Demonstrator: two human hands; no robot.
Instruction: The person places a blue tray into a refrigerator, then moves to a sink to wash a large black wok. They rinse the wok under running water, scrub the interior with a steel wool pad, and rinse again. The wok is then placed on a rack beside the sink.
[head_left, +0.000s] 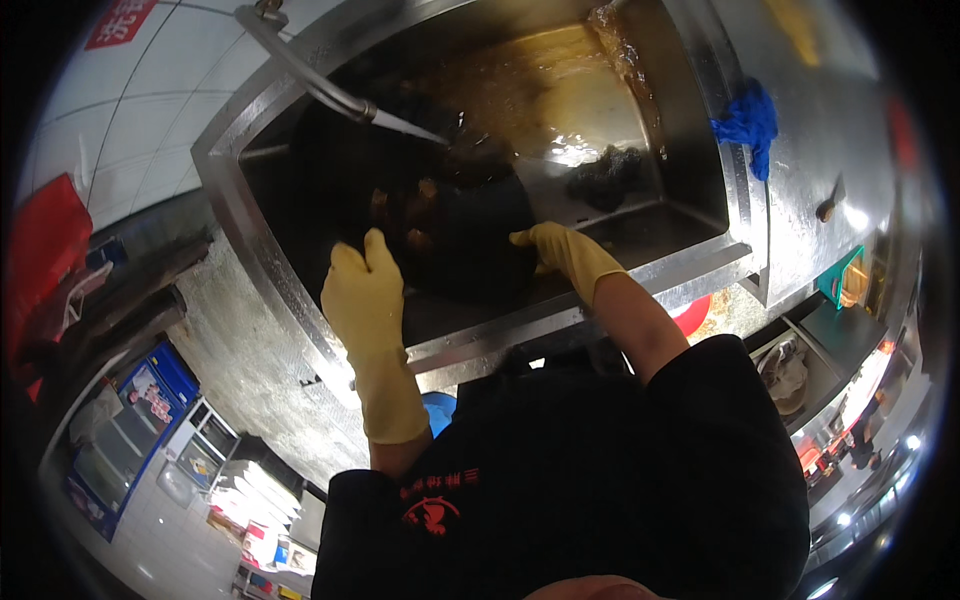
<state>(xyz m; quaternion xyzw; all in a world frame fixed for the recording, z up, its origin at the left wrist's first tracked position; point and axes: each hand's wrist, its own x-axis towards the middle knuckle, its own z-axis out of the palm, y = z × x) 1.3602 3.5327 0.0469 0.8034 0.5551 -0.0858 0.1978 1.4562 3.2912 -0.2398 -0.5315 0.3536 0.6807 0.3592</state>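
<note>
Both of my hands wear yellow rubber gloves and reach into a stainless steel sink (491, 330). My right hand (559, 251) grips the right rim of a large dark round pan (487, 232). On the pan's left side my left hand (364, 292) is closed, apparently around its edge or handle; darkness hides the exact grip. Several brownish spots show near the left hand. A faucet (322, 86) reaches over the basin, its pale spout ending above the pan. Brown water wets the far part of the basin. Right of the pan lies a dark scouring pad (607, 176), probably steel wool.
A blue cloth (750, 124) hangs over the sink's right rim beside a steel counter (817, 172). Below the front edge are a red basin (691, 315) and a blue container (439, 411). A blue-framed display cabinet (127, 427) stands at lower left.
</note>
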